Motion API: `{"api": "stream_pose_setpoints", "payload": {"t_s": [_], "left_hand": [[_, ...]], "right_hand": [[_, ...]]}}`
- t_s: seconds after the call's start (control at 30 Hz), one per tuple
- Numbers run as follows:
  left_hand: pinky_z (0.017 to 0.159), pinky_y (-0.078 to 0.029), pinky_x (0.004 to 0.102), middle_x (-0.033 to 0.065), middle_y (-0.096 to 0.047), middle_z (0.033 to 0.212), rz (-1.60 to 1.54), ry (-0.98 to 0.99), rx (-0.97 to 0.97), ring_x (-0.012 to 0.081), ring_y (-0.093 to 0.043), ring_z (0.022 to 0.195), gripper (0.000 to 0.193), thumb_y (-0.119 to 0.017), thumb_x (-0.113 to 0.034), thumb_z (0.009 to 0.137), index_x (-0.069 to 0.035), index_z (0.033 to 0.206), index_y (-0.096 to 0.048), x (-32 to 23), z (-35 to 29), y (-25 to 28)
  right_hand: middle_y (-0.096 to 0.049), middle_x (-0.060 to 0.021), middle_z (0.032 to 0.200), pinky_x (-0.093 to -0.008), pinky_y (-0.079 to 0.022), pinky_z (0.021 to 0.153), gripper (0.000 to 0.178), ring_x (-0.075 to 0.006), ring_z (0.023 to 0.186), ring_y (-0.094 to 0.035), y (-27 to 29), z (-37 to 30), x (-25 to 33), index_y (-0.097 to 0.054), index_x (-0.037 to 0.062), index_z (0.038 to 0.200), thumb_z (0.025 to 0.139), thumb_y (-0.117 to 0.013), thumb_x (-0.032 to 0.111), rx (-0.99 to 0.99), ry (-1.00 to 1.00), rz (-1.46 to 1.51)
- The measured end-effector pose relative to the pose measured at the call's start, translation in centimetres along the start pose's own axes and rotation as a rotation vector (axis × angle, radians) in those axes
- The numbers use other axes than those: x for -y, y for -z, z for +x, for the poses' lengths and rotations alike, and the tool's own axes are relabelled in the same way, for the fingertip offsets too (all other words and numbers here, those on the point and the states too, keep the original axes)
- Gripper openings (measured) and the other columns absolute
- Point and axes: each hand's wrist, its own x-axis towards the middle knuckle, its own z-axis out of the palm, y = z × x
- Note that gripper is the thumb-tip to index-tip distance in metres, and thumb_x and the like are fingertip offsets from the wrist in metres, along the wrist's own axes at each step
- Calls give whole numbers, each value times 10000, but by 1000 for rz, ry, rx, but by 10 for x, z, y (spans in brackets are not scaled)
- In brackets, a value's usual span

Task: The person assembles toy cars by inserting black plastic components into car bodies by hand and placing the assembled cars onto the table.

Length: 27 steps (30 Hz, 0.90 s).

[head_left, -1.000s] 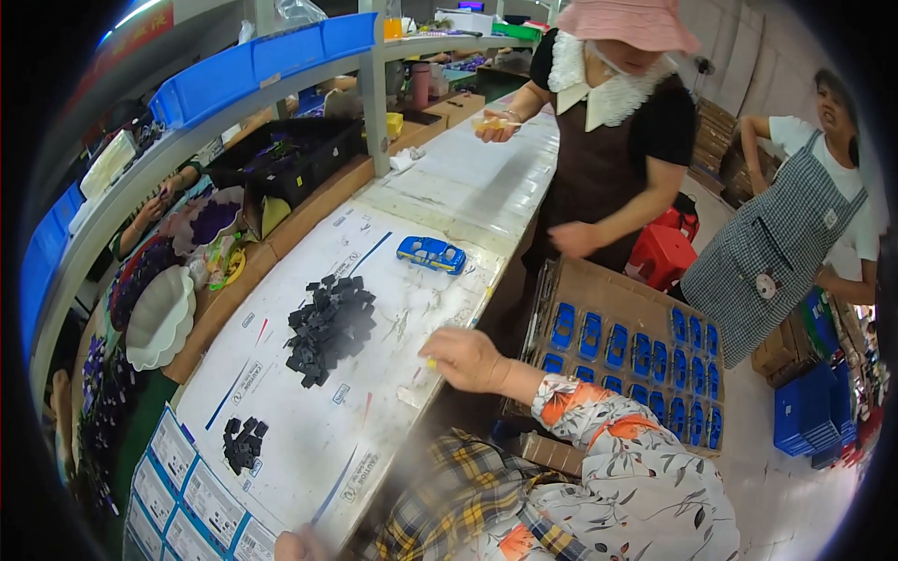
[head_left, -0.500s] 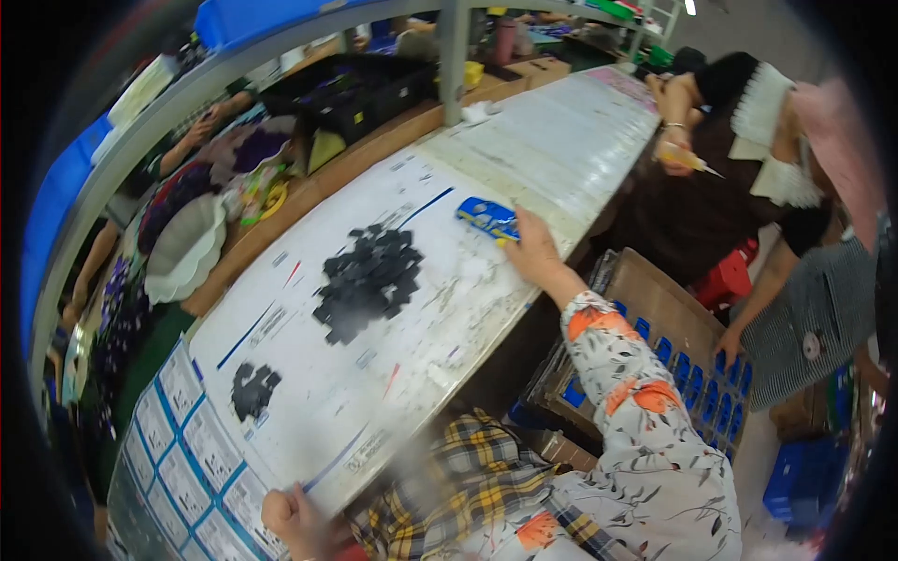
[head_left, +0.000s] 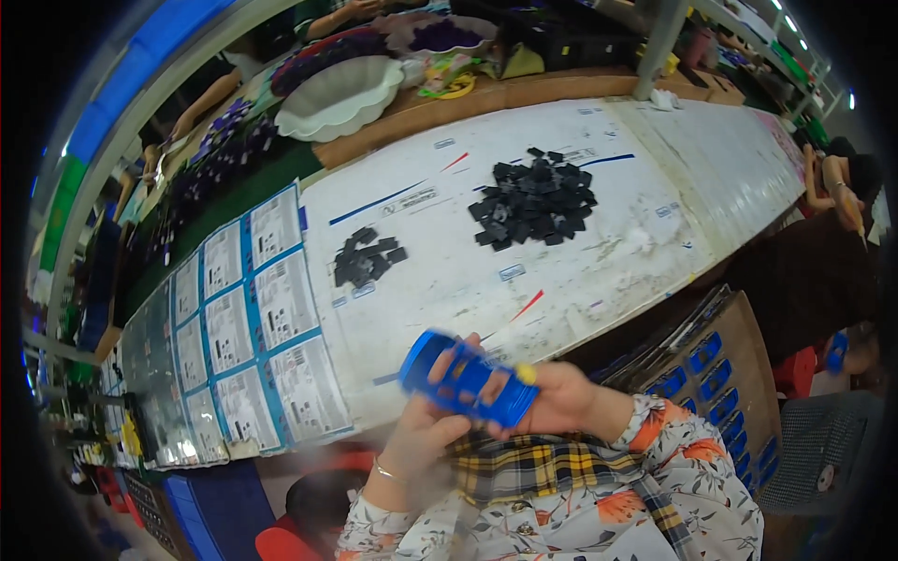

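Note:
Both my hands hold a blue plastic tray point(head_left: 465, 378) close to my chest, in front of the white table's point(head_left: 580, 280) near edge. My left hand point(head_left: 426, 435) grips the tray from below. My right hand point(head_left: 552, 397) clasps its right end, fingers over the top. A large pile of small black parts point(head_left: 535, 208) lies on the table beyond the tray. A smaller pile of black parts point(head_left: 367, 258) lies to the left of it.
Printed sheets with blue borders point(head_left: 245, 337) cover the table's left part. A cardboard box of blue trays point(head_left: 716, 374) stands at my right. A white bowl point(head_left: 339, 92) sits on the far shelf. A person point(head_left: 837, 201) sits at the right end.
My right hand took the blue tray from the table's far right and brought it in to my chest. My left hand rose to grip it. My head turned left.

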Motion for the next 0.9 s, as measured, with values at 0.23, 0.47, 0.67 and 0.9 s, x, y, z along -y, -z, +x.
{"api": "stream_pose_setpoints", "payload": {"t_s": [0.23,0.47,0.67,0.9], "left_hand": [[938,-420,469,247,-485,1235,-293,-105,-117,384,-501,1124,757,-733,-291,715,-52,1335,-372,-11,-41,44],[882,-454,515,167,-553,1087,-264,-309,-144,369,-565,1024,719,-734,-275,699,-27,1292,-412,-26,-64,74],[827,-485,506,94,-611,978,66,-340,-388,295,-607,901,499,-646,-270,790,-56,1210,-482,5,-81,112],[790,-492,373,129,-554,1048,-19,-187,-254,268,-575,920,648,-722,-236,721,-18,1238,-398,-23,-68,69]], "right_hand": [[-608,-132,902,-328,-503,690,507,-237,804,-620,-26,62,-10,-556,16,1095,928,-369,457,-80,-287,-496],[-585,-131,881,-355,-470,693,140,-288,810,-577,-9,146,92,-615,36,912,817,-531,96,-368,763,-2232],[-565,-154,916,-423,-443,778,155,-340,876,-549,43,191,98,-603,59,910,783,-536,120,-553,718,-2348],[-552,-148,849,-416,-445,710,72,-337,836,-555,14,146,83,-578,50,805,746,-539,40,-621,662,-2189]]}}
